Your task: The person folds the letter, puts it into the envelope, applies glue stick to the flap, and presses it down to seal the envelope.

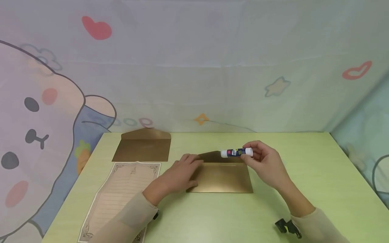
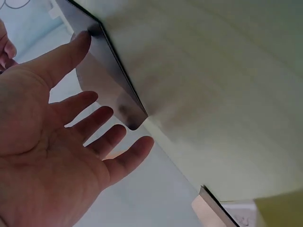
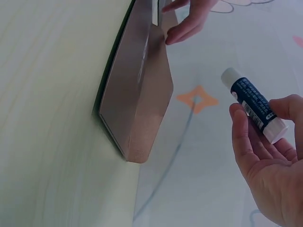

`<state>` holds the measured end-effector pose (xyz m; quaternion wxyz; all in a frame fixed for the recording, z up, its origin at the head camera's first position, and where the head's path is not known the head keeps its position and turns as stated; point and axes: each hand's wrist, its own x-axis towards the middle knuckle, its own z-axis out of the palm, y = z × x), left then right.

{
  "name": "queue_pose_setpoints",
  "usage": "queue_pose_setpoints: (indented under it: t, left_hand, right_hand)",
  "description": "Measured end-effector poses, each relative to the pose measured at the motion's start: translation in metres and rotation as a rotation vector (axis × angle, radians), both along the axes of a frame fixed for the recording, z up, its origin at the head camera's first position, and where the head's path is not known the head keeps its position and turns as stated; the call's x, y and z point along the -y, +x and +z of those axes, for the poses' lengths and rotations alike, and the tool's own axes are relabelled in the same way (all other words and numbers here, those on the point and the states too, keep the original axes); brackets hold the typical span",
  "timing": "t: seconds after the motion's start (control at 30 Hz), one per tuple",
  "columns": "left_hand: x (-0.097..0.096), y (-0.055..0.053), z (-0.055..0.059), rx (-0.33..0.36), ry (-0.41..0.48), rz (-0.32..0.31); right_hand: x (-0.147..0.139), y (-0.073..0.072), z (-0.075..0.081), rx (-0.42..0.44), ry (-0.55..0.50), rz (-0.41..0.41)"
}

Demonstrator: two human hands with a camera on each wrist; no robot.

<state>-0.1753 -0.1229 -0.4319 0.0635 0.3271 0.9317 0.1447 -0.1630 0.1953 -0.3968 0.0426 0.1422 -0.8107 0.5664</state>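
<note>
My right hand [image 1: 268,165] pinches a glue stick [image 1: 234,153] by one end between thumb and fingers, above the right part of a gold-brown envelope [image 1: 224,179]. Both ends of the stick are white, with a dark blue label [image 3: 252,100] between them. The envelope lies on the table, its pointed flap [image 3: 154,90] unfolded toward the back. On the envelope's left side rests my left hand [image 1: 181,172], fingers spread and loosely extended, covering that edge and part of the flap. In the left wrist view, the thumb of the left hand [image 2: 52,137] touches the envelope [image 2: 109,71].
A second brown envelope [image 1: 143,150], flap unfolded, lies at the table's back left. In front of it is a lined sheet of paper [image 1: 121,192] with an ornate border, partly under my left sleeve [image 1: 130,216]. A printed cloth [image 1: 188,67] hangs behind the table [image 1: 212,219].
</note>
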Motion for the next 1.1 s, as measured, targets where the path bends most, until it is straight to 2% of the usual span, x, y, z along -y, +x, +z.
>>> queue_pose_setpoints:
  t: [0.2, 0.43, 0.63, 0.83, 1.1]
  left_hand:
    - [0.000, -0.004, -0.002, 0.054, -0.034, -0.007]
    - [0.001, -0.006, -0.001, 0.120, -0.078, -0.013]
    - [0.001, -0.007, -0.002, 0.134, -0.110, -0.030]
    - [0.002, -0.008, -0.003, 0.138, -0.117, -0.031]
    - [0.002, -0.008, -0.003, 0.127, -0.127, -0.034]
  right_hand:
    - [0.000, 0.002, -0.004, -0.039, 0.098, 0.010]
    - [0.002, -0.002, -0.010, -0.150, 0.222, 0.053]
    - [0.009, -0.006, -0.015, -0.221, 0.329, 0.103]
    - [0.019, -0.009, -0.022, -0.190, 0.367, 0.174]
    - [0.035, -0.010, -0.028, -0.156, 0.416, 0.214]
